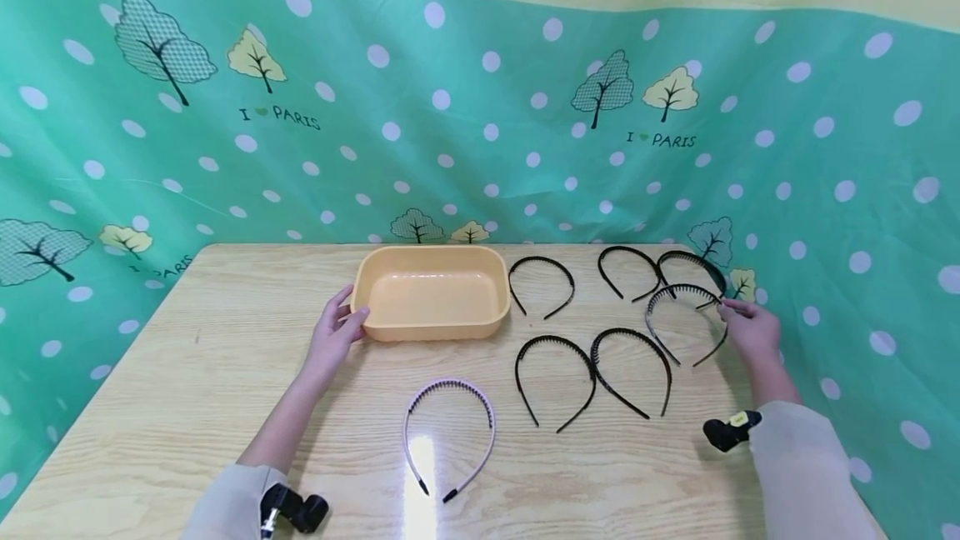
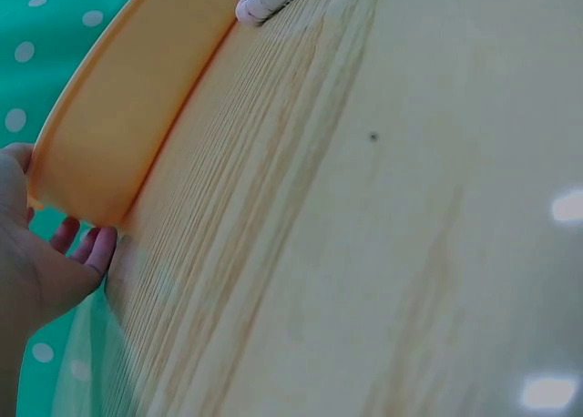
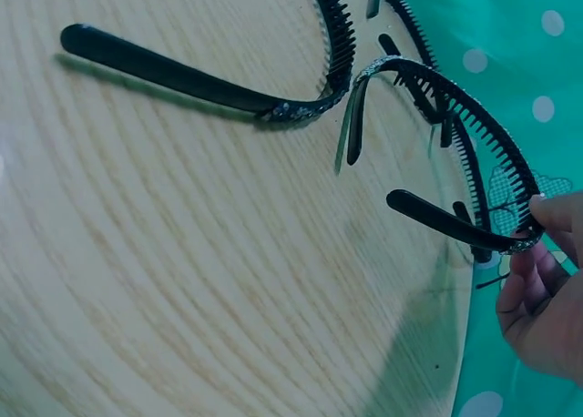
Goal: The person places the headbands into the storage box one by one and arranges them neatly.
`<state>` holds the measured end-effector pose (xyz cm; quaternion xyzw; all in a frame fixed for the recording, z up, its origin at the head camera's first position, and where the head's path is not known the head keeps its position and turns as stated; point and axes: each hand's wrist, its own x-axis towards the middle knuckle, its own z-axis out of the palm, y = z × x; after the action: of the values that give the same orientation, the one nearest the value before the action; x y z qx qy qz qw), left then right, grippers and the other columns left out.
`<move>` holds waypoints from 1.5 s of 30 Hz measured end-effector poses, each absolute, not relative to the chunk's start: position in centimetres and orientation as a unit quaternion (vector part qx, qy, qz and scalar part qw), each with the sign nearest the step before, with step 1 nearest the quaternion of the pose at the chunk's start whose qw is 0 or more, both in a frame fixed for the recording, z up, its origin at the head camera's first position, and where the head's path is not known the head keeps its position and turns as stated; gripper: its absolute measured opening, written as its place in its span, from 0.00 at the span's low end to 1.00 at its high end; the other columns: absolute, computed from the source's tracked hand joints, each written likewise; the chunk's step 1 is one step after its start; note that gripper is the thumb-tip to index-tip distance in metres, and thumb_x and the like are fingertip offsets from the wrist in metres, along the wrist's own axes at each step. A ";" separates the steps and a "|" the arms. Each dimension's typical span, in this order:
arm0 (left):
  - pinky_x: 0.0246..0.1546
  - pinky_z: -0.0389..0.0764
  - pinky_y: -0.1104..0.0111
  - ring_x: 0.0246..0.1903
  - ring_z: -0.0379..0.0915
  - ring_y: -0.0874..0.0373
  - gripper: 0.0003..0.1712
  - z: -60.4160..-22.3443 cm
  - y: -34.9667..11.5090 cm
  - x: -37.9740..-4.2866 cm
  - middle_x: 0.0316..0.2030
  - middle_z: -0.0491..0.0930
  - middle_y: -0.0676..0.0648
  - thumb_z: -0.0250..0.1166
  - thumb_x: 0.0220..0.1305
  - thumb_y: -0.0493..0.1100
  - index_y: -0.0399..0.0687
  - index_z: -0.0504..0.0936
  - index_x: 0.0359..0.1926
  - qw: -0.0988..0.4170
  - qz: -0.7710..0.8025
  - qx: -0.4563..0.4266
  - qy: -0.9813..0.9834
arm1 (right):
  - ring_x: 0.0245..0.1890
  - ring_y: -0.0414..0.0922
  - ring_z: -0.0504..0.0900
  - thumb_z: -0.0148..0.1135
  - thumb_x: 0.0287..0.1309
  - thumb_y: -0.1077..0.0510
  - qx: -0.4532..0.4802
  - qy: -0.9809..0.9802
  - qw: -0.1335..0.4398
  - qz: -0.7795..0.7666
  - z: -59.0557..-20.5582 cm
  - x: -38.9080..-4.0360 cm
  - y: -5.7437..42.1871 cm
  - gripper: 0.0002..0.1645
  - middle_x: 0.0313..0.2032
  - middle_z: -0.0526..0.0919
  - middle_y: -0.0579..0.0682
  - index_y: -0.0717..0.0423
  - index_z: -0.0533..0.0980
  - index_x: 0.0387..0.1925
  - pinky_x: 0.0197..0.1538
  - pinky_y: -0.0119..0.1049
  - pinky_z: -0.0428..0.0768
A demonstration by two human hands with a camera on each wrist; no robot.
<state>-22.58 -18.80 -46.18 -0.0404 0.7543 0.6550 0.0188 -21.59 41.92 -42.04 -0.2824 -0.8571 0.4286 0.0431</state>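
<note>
My left hand [image 1: 335,330] grips the left end of an orange plastic tray [image 1: 427,333], its thumb at the near corner and its fingers along the outer wall. In the left wrist view, the fingers [image 2: 96,247] curl against the tray's end, low by the tabletop. At the right side of the table, my right hand [image 1: 752,330] pinches one arm of a black toothed headband [image 3: 496,126] with glittery trim. This headband overlaps another black headband [image 1: 693,257] behind it in the head view.
Several more black headbands [image 1: 555,338] lie spread over the right half of the wooden table [image 1: 187,373]. A lilac headband [image 1: 450,382] lies nearer the front, in the middle. A green dotted cloth [image 1: 480,132] hangs behind the table and along its right side.
</note>
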 end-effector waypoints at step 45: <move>0.47 0.78 0.76 0.58 0.64 0.51 0.38 -46.5 -18.9 -22.7 0.62 0.61 0.37 0.55 0.67 0.56 0.58 0.50 0.72 0.011 0.654 -0.036 0.755 | 0.30 0.30 0.70 0.51 0.64 0.45 -0.263 -0.844 0.081 0.460 -39.5 -23.3 38.6 0.29 0.32 0.71 0.33 0.57 0.69 0.61 0.30 0.24 0.74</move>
<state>-22.66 -18.92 -46.53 -0.0359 0.7552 0.6544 0.0114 -23.29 38.57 -39.50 -0.2633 -0.8440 0.4601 0.0808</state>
